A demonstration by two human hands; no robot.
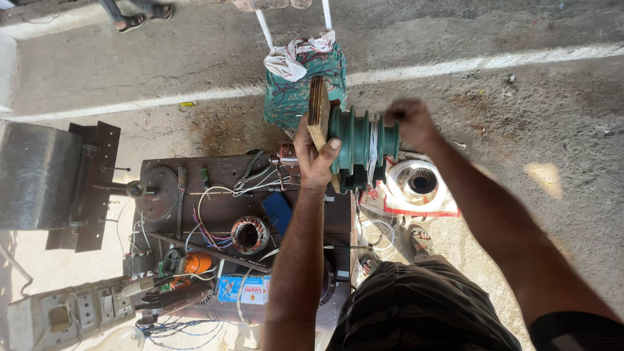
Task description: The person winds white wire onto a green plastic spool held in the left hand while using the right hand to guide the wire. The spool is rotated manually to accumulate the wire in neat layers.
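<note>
Above a dark workbench, the left hand gripped a wooden board on a green stepped spool; the right hand closed on its far end. A small blue box lay below.

Bare arms, dark clothes, sandals

Both hands, left hand and right hand, are bare with no gloves; dark finely striped trousers, a dark sleeve edge, open sandals.
</note>
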